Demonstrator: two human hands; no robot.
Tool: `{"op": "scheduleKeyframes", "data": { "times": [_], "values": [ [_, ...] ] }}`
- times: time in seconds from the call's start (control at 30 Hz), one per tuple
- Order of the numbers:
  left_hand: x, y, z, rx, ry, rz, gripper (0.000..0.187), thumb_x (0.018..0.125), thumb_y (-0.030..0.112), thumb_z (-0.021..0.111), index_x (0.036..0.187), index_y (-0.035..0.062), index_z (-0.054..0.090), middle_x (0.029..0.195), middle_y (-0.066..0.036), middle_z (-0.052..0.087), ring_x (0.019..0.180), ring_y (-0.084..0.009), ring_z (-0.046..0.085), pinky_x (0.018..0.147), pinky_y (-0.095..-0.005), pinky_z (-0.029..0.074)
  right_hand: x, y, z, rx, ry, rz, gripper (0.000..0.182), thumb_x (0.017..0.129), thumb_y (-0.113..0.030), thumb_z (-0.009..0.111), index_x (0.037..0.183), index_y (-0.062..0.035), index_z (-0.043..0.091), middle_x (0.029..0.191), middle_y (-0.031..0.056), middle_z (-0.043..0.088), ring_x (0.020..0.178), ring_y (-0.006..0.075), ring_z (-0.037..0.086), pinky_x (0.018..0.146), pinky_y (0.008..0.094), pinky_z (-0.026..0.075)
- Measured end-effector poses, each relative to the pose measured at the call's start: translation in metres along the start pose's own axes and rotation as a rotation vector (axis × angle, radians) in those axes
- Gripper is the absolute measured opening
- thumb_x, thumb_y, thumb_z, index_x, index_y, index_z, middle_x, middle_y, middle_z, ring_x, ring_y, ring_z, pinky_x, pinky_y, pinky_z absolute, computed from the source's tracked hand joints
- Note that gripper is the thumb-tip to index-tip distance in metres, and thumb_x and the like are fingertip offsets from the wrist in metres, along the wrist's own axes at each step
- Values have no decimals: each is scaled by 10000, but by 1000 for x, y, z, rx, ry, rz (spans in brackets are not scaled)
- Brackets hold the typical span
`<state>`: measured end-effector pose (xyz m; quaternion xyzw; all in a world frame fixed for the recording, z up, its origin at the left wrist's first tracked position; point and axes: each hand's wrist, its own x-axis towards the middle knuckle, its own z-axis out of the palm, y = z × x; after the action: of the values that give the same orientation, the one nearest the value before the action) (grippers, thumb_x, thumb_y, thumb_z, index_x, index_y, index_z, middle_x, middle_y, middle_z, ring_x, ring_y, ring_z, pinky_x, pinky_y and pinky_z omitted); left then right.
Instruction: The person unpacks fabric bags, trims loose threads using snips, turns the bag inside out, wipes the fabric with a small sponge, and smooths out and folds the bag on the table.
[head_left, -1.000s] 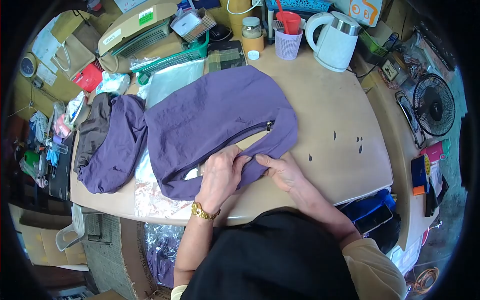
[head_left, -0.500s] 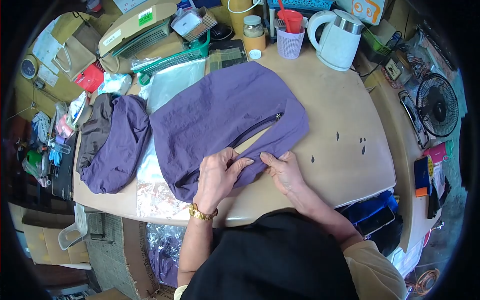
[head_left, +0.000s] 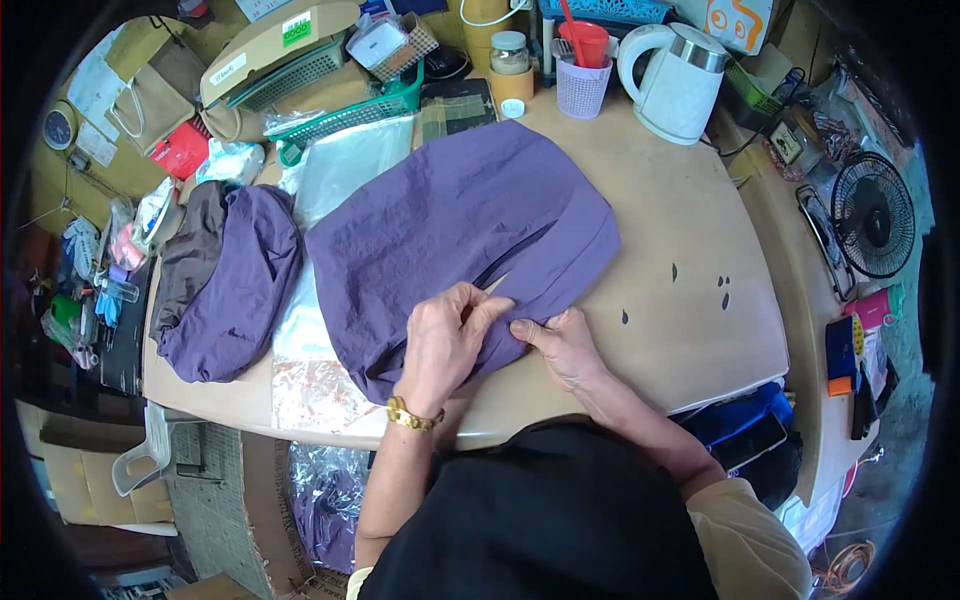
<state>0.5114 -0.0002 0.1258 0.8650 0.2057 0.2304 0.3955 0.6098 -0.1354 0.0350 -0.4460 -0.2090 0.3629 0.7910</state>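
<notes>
Both hands, left (head_left: 445,340) and right (head_left: 560,345), pinch the purple garment's (head_left: 450,225) near edge, grips closed on it, mid-frame on the surface (head_left: 680,320)

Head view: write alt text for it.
Both hands, the left hand and the right hand, press the near edge of a purple garment on a tan table. A white kettle stands behind.

Right in front of you, the purple garment (head_left: 440,230) lies spread flat across the tan table (head_left: 680,220), its crinkled, lightweight fabric rounded at the far edge. A dark zipper slit (head_left: 515,255) runs diagonally through it. The near edge bunches into folds, and its left side overlaps a clear plastic sheet (head_left: 345,160).
</notes>
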Motion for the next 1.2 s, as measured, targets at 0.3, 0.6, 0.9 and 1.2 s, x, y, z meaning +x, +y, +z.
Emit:
{"op": "scheduleKeyframes", "data": {
  "times": [0.3, 0.6, 0.9, 1.2],
  "values": [
    [3, -15, -14, 389, -42, 254, 278, 837, 236, 768, 750, 3, 644, 761, -173, 639, 768, -374, 629, 690, -458, 489, -18, -65, 19, -657, -393, 435, 307, 894, -208, 793, 1098, -26, 654, 927, 35, 713, 794, 127, 625, 676, 332, 500],
    [-41, 24, -29, 297, 162, 387, 176, 841, 186, 768, 911, 43, 693, 786, -101, 635, 767, -291, 620, 746, -419, 473, 31, -75, 51, -1431, -324, -709, 172, 784, -201, 818, 797, -80, 697, 797, 50, 667, 815, 226, 648, 1037, 479, 385],
    [-74, -81, -63, -658, 208, -261, 410, 967, 264, 709, 1231, -26, 588, 943, -103, 706, 910, -169, 674, 761, -274, 535, 61, -90, 58, -1338, -318, -625, 104, 883, -176, 742, 857, -83, 705, 759, 26, 656, 770, 212, 640, 1104, 539, 323],
    [-59, -41, 29, -1647, 215, -482, 118, 958, 128, 722, 924, 41, 651, 854, -53, 713, 761, -112, 689, 744, -266, 593, 42, -77, 72, -1330, -346, -675, 125, 892, -166, 735, 843, -61, 687, 762, 30, 666, 745, 208, 636, 1108, 538, 322]
  ]
}}
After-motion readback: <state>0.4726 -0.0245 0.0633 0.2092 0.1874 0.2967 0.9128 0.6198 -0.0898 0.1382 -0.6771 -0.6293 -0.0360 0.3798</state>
